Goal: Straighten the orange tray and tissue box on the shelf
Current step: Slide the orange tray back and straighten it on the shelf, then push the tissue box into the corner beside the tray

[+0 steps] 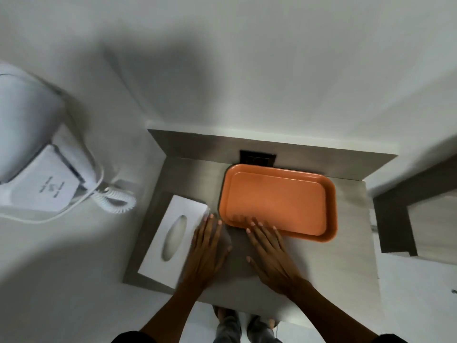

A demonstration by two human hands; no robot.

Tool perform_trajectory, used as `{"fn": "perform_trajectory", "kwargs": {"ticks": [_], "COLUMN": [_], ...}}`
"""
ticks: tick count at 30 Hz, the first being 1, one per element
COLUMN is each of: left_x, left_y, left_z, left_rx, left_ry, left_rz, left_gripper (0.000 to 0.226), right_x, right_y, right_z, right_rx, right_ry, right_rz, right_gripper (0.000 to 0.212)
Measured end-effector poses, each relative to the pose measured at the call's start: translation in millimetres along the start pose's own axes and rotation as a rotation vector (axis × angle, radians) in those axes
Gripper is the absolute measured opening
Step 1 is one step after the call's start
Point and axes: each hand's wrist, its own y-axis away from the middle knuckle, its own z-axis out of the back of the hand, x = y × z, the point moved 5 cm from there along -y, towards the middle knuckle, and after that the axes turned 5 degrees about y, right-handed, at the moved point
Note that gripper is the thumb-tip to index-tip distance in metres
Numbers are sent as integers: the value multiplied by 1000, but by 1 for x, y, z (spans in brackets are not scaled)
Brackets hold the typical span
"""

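Both bare forearms reach forward side by side, close together. The left hand (206, 253) lies flat, palm down, fingers extended and nearly together. The right hand (270, 256) is also flat, fingers slightly spread.

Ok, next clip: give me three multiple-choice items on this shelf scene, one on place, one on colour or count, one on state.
1. Where is the tissue box relative to the tray?
A. To its left
B. Inside it
C. To its right

2. What colour is the tray?
A. Blue
B. Orange
C. Black

3. What is the right hand doing?
A. Lifting the tray high in the air
B. Lying flat with fingertips at the tray's near rim
C. Clenched in a fist

Answers:
1. A, the white box lies at the shelf's left end, beside the left hand.
2. B, the tray is plainly orange.
3. B, the fingers are spread and reach the near rim.
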Motion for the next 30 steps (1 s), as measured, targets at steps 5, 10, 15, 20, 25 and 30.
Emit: {"fn": "perform_trajectory", "kwargs": {"ticks": [5, 10, 15, 20, 25, 30], "left_x": [47, 84, 107, 114, 114, 114], "left_y": [28, 60, 81, 86, 81, 73], "left_z": [26, 36, 35, 29, 31, 36], "left_rx": [-24, -27, -68, -42, -30, -73], "left_ry": [36, 35, 97, 72, 52, 63], "left_rz": [224, 427, 564, 585, 619, 640], "left_gripper": [85, 113, 136, 132, 134, 132], "right_x": [55, 92, 107, 113, 111, 109], "right_y": [-28, -39, -46, -45, -44, -43], "right_z": [-13, -46, -70, -87, -94, -96], "right_rx": [30, 114, 157, 99, 45, 58], "right_ry": [-54, -131, -115, -39, -43, -56], "right_rz": [120, 149, 117, 65, 64, 52], "right_gripper": [74, 79, 83, 83, 86, 86]}}
